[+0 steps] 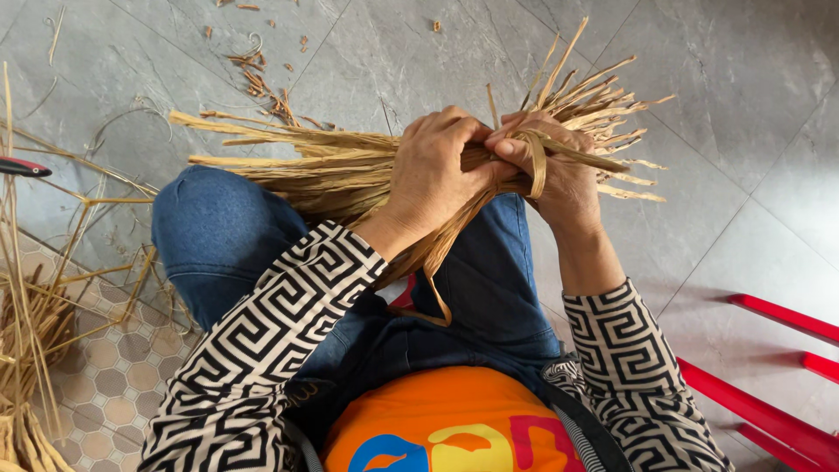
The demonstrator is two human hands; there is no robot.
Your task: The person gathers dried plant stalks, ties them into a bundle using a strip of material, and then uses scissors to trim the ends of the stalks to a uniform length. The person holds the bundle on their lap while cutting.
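**Fingers clamped on a bundle of dry straw over my lap**

My fingers (454,131) on the left hand (433,175) are curled tight over the middle of the straw bundle (323,166), and my right hand (564,179) is closed on it just beside, with a flat binding strip (535,162) looped over those fingers and its tail hanging down across my jeans (227,236). The bundle lies crosswise above my knees, one end fanning left, the other splaying out past my right hand. I judge it light and stiff but brittle: the stalks look dry, ready to crack or slide out if squeezed at the tips, so the tight waist where both hands meet is the place to grip. The strip looks softer and bendable. More loose stalks (26,350) lie on the tiled floor (743,105) to my left, scraps (258,83) lie beyond my knees, and a red frame (769,402) stands at my right
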